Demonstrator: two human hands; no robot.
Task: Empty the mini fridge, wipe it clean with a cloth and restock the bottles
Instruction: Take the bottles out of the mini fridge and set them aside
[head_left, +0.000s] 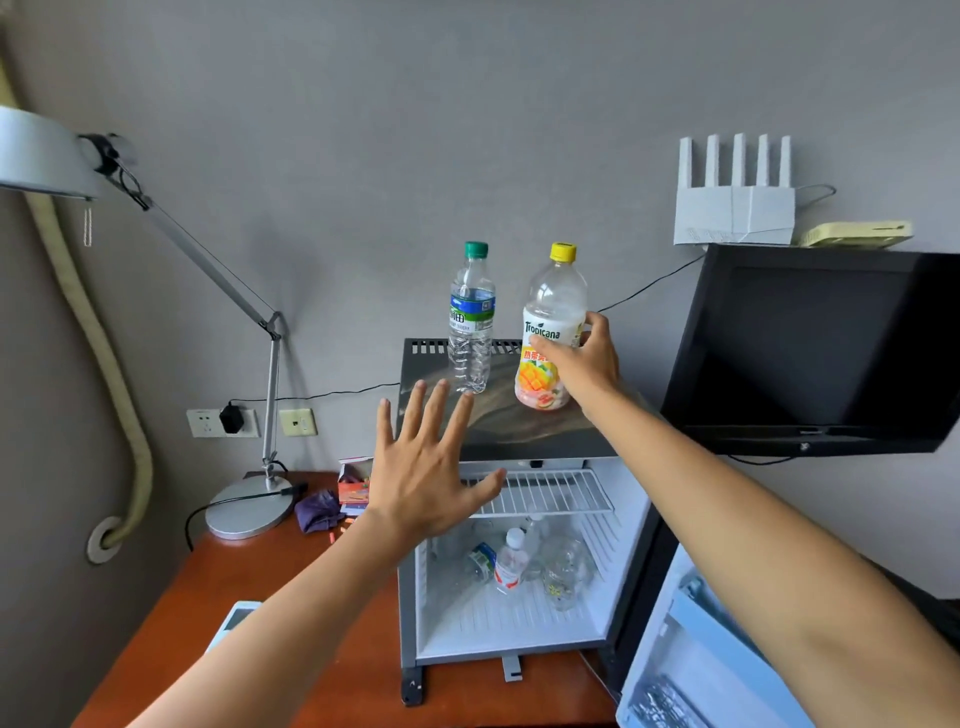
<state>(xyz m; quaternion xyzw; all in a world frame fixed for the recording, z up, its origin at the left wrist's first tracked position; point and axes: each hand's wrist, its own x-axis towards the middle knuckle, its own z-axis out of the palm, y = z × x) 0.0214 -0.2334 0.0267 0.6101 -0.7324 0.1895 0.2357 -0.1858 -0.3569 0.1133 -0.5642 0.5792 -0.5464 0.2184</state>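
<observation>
Risk is that the juice bottle, which the right hand grips on top of the open mini fridge, knocks over the water bottle just beside it, while the left hand hovers with spread fingers and more bottles lie inside.

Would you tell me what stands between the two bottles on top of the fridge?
Nothing: the head view shows bare fridge top between the green-capped bottle and the Tropicana bottle.

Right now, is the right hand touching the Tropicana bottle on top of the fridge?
Touching. The head view shows the right hand with thumb and fingers wrapped round the Tropicana bottle.
</observation>
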